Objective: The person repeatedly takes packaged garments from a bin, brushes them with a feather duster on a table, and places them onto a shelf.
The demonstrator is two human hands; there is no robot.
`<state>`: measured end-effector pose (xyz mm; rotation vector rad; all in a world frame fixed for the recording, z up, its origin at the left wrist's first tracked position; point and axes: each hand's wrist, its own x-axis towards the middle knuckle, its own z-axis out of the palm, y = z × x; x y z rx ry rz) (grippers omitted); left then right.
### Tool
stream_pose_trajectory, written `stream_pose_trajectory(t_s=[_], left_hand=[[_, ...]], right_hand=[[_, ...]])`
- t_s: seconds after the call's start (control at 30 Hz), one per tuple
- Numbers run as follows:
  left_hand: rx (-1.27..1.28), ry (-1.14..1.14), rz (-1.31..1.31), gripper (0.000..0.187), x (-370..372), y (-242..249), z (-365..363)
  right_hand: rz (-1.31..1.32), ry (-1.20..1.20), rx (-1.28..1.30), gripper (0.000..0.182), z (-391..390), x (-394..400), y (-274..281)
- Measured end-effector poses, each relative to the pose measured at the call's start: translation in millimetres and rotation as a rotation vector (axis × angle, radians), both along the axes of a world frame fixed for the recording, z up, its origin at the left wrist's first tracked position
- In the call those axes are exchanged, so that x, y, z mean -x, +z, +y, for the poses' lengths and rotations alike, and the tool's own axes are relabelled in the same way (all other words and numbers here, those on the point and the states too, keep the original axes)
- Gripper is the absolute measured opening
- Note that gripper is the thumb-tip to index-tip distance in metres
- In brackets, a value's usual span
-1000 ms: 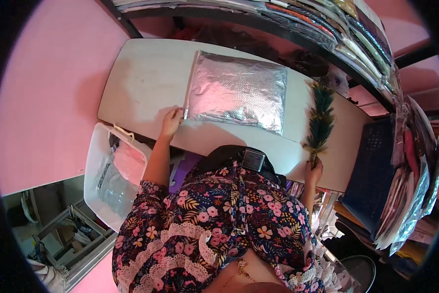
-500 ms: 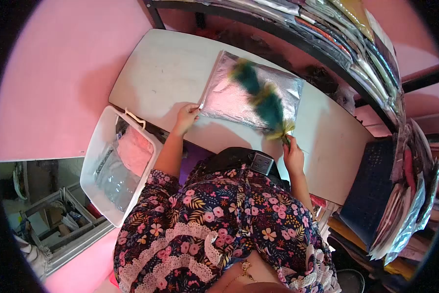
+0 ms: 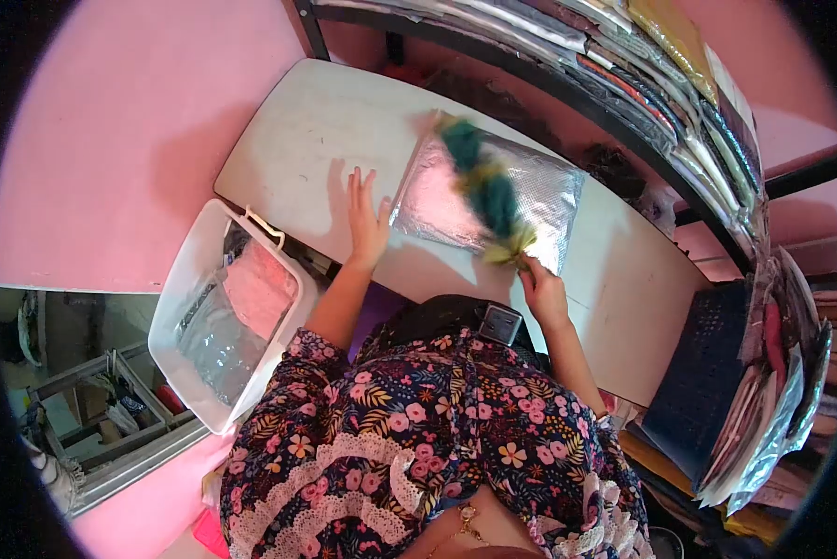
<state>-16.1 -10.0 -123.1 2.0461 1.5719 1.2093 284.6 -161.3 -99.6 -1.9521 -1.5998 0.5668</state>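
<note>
A silver, shiny plastic-wrapped packet [image 3: 549,200] lies flat on the white table [image 3: 306,140]. My right hand [image 3: 544,294] is closed around the near end of a fluffy green and yellow duster [image 3: 491,197], which stretches across the packet and is slightly blurred. The part of the duster inside my fingers is hidden. Just left of the packet, my left hand [image 3: 369,225] hovers over the table with fingers spread and nothing in it.
A white plastic bin [image 3: 181,326] with pink and clear wrapped items stands against the table's left side. Behind the table, a dark metal shelf [image 3: 530,76] carries stacked packaged garments. To the right are a dark blue perforated basket [image 3: 702,373] and more bagged clothes [image 3: 777,391].
My left hand has let go of the packet's near left corner and opened beside it. My right hand has swept the duster a little leftward over the packet.
</note>
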Motion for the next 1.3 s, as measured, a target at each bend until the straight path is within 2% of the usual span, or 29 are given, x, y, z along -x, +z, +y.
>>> stream_pose_trajectory(t_s=[0.07,0.13,0.2,0.23,0.27,0.33,0.43,0.53,0.67,0.73,0.8,0.87,0.93,0.97,1.0,1.1,1.2,1.3], left_hand=[[-0.016,-0.052,0.089,0.056,-11.7,2.8,-6.9],[-0.035,-0.104,0.175,0.062,-17.3,1.2,-9.9],[0.069,-0.312,0.289,0.068,-20.8,-8.1,-8.7],[0.094,-0.333,0.399,0.072,-21.1,-14.9,-8.9],[0.087,-0.331,0.394,0.072,-19.1,-22.0,-12.1],[0.201,-0.373,0.602,0.072,-14.0,-24.0,-22.7],[0.15,-0.336,0.567,0.071,-10.8,-23.5,-29.7],[0.135,-0.333,0.532,0.068,-8.7,-23.4,-29.6],[0.122,-0.335,0.493,0.065,-10.6,-22.3,-31.1],[0.13,-0.339,0.489,0.064,-13.3,-21.0,-33.1],[0.139,-0.344,0.485,0.064,-15.3,-20.3,-32.6],[0.11,-0.345,0.498,0.063,-15.2,-20.0,-30.6],[0.128,-0.342,0.494,0.063,-16.8,-16.7,-28.6],[0.144,-0.334,0.491,0.063,-17.8,-15.8,-27.1],[0.151,-0.338,0.491,0.063,-17.8,-17.2,-26.9],[0.11,-0.334,0.522,0.063,-18.9,-21.2,-25.7],[0.119,-0.334,0.523,0.063,-20.3,-21.6,-27.0],[0.152,-0.327,0.495,0.063,-21.5,-22.7,-26.8]], right_hand=[[-0.091,0.328,0.024,0.03,-5.7,-0.2,6.9],[-0.154,0.37,0.041,0.03,-4.4,0.3,16.5],[-0.169,0.138,0.047,0.031,-0.9,-5.2,8.4],[-0.205,-0.007,0.097,0.032,3.7,-2.9,18.6],[-0.183,-0.129,0.081,0.032,7.9,-4.6,18.5],[-0.181,-0.13,0.122,0.033,11.5,-3.6,23.4],[-0.126,0.107,0.014,0.032,8.9,0.8,24.7],[-0.271,0.117,0.149,0.033,17.3,6.7,41.3],[-0.338,-0.053,0.111,0.034,35.2,11.4,33.3],[-0.333,0.008,0.127,0.034,32.1,13.2,38.4],[-0.272,0.205,0.097,0.034,25.0,13.0,44.1],[-0.286,0.214,0.121,0.033,23.5,3.6,38.4],[-0.32,-0.005,0.198,0.032,24.2,-10.6,29.6],[-0.325,-0.117,0.104,0.032,21.3,-23.8,16.6],[-0.366,-0.25,0.255,0.03,21.6,-29.8,31.9],[-0.321,-0.405,0.306,0.03,6.6,-53.7,33.7],[-0.187,-0.155,-0.061,0.032,-21.0,-49.3,24.3],[-0.206,-0.038,0.112,0.032,-40.5,-33.9,25.2]])
